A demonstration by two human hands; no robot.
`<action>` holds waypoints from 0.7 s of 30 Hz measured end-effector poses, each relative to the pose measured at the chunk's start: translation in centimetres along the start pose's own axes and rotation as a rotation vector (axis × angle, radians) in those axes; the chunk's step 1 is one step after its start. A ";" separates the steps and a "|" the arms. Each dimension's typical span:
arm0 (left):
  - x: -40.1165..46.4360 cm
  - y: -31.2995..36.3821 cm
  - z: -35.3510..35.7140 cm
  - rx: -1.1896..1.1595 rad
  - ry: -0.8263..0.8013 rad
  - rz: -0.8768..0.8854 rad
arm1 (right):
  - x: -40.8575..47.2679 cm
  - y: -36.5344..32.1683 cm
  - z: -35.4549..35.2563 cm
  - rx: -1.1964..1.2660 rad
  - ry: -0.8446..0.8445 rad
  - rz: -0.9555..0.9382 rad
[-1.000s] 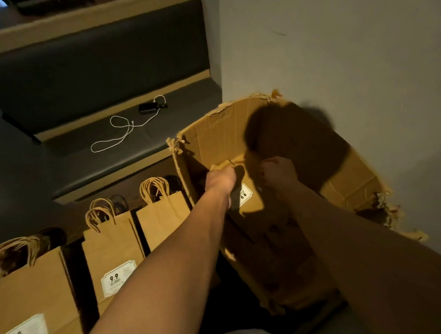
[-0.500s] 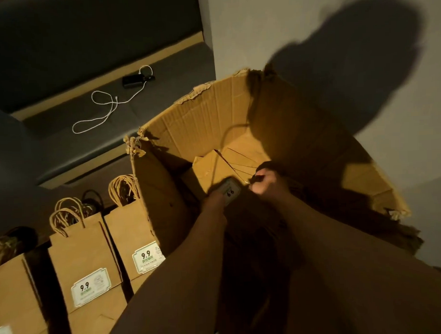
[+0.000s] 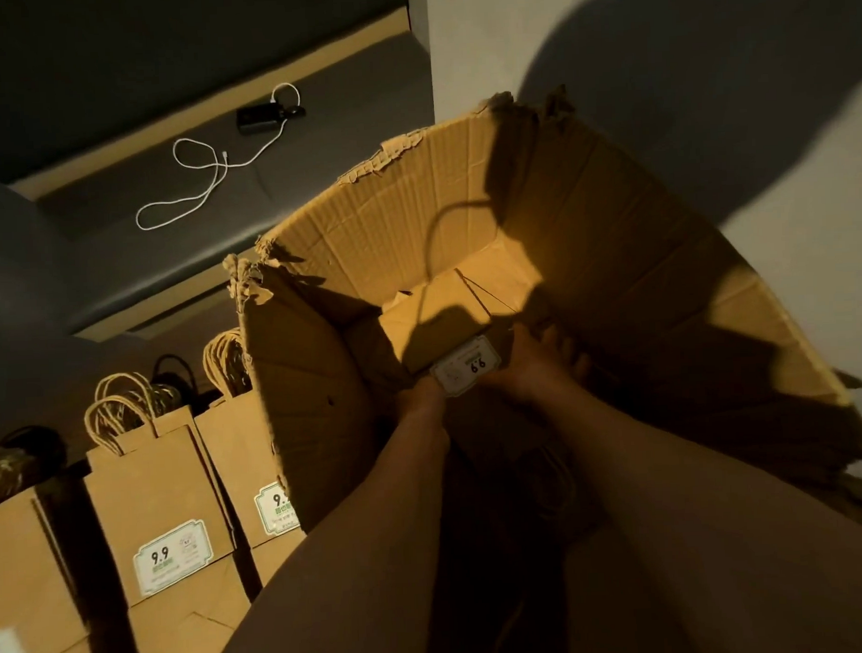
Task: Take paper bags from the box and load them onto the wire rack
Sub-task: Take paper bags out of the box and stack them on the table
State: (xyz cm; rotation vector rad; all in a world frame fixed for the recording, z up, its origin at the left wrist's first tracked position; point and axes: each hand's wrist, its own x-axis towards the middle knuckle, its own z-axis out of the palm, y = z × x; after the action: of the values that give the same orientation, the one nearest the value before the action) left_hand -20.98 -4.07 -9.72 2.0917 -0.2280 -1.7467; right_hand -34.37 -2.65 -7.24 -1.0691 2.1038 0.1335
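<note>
Head view, looking down into cardboard box (image 3: 415, 219), torn top edges, stands centre-right against pale wall (image 3: 482, 36). Both arms reach in from near edge. Left hand (image 3: 419, 400) and right hand (image 3: 528, 367) meet low inside box, on a folded paper bag (image 3: 443, 326) lying w/ white "9.9" label (image 3: 465, 366) facing up, upside down to camera. Label sits between the two hands. Right hand fingers curl over bag's near-right edge beside the label; left hand at bag's near-left edge, just below label. Left-hand fingers mostly in shadow — prob. gripping bag, can't confirm. More flat brown paper deeper in box, near side, too dark to count.

Left of box, outside it: row of upright paper bags (image 3: 156, 482) w/ twisted paper handles (image 3: 119, 400), green-bordered "9.9" labels on fronts; nearest-right one touches box wall, partly hidden by it. Dark gaps between the bags; what they stand on not visible.

Far left: dark bench seat (image 3: 124, 268) w/ tan trim. On it a small black device (image 3: 260, 118) w/ white cable (image 3: 194, 183) looping toward near side.
</note>
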 end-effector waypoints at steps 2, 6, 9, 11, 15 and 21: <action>0.4 -0.3 0.2 0.012 0.011 0.011 | -0.1 0.4 0.4 0.027 -0.002 0.018; 0.9 -0.2 0.8 0.066 0.057 0.048 | -0.4 0.8 0.7 0.116 0.029 0.016; -1.0 0.5 0.8 0.058 0.057 0.052 | -0.8 0.4 0.3 0.176 0.058 -0.013; -2.5 0.9 0.5 0.019 0.047 0.069 | -1.3 0.3 -0.5 0.307 -0.009 -0.056; -3.0 2.2 0.2 0.004 0.045 0.115 | -2.9 0.4 -2.6 0.625 -0.132 -0.056; -6.7 5.0 0.2 0.137 -0.040 0.302 | -3.7 -0.2 -3.1 0.822 0.120 -0.028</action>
State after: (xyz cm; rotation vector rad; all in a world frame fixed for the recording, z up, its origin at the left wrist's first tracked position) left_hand -21.92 -6.13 -1.66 1.9909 -0.6564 -1.6301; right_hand -34.70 -1.62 -2.55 -0.6032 1.9403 -0.7628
